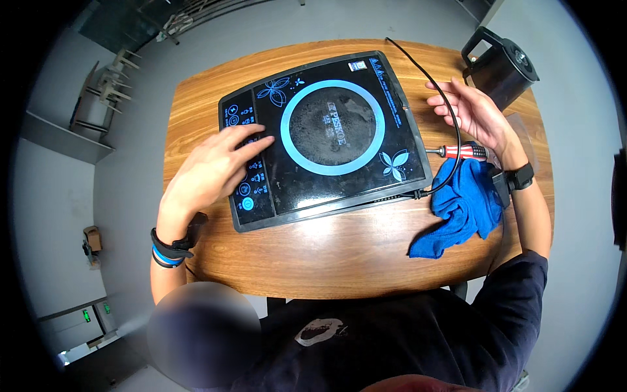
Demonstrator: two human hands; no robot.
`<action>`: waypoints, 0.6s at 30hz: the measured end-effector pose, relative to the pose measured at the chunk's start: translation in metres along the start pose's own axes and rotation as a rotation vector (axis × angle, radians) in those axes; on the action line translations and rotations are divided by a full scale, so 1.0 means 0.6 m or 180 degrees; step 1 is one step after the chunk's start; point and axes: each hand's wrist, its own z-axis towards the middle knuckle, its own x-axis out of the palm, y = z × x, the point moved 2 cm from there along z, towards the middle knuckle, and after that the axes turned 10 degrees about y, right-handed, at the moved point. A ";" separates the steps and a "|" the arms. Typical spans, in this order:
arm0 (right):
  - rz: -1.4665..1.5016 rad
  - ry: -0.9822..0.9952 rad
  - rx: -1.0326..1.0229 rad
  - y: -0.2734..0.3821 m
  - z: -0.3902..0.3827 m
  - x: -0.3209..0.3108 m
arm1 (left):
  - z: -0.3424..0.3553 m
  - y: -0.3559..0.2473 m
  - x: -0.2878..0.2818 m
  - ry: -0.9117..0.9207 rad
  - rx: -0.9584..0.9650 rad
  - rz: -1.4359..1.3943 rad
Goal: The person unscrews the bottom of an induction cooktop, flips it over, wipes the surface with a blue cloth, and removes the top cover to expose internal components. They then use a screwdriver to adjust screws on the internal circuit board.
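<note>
A black induction cooker (336, 127) with a light blue ring and blue flower prints lies slightly turned on the wooden table. My left hand (212, 160) rests over the control strip along its left side, fingers stretched out and slightly apart, holding nothing that I can see. To the right of the cooker, my right hand (473, 111) is half curled with its fingers apart. The black power cord (458, 134) arches across those fingertips; whether they touch it I cannot tell. Below that hand lie a screwdriver (465, 151) with a red and black handle and a crumpled blue cloth (460, 202).
A black jug-shaped kettle (506, 72) stands at the table's far right corner. The wooden table (326, 261) has curved edges, with its front edge close to my body. Stools (114, 85) are on the floor at the far left.
</note>
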 end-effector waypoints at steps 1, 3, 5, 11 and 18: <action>0.0073 -0.0033 0.0055 0.002 0.003 0.007 | 0.008 -0.013 0.000 0.0035 0.0076 -0.0160; -0.0357 0.0009 -0.0012 -0.005 0.015 0.003 | 0.024 -0.038 0.004 0.0104 0.0230 -0.0480; -0.0772 0.0025 -0.0132 -0.008 0.018 0.003 | 0.037 -0.058 0.013 0.0284 0.0365 -0.0285; -0.1971 0.0564 -0.1010 0.027 -0.018 0.096 | 0.041 -0.067 0.013 0.0396 0.0256 -0.0175; -0.3932 0.1590 -0.1394 0.046 -0.095 0.206 | 0.072 -0.106 -0.042 -0.0187 0.0152 -0.0333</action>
